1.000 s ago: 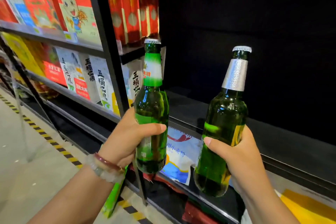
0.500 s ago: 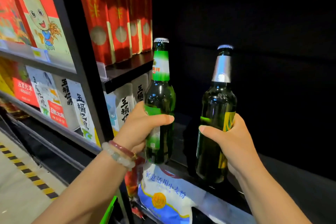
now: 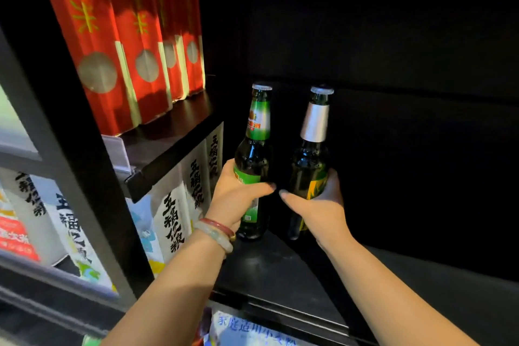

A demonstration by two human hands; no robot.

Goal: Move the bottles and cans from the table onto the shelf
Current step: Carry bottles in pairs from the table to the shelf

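Dark, bare shelf board [image 3: 269, 270], right of the red cartons [image 3: 118, 45]: I judge it the drop spot. Two green glass bottles stand upright, side by side at its far end, seemingly touching down. Left hand [image 3: 236, 199] wraps the green-labelled bottle [image 3: 254, 160]; right hand [image 3: 317, 205] wraps the silver-necked bottle [image 3: 310, 160]. Both forearms extended, thumbs nearly meeting.

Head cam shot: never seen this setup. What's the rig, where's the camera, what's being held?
No machine here: a person works with bare hands, and the one camera sits on their head, looking forward and down. The left hand grips a green-labelled bottle; the right hand grips a silver-necked bottle. Both bottles stand upright, low over or on the dark shelf, deep in the bay; contact is hard to tell. Red boxes fill the shelf above on the left.
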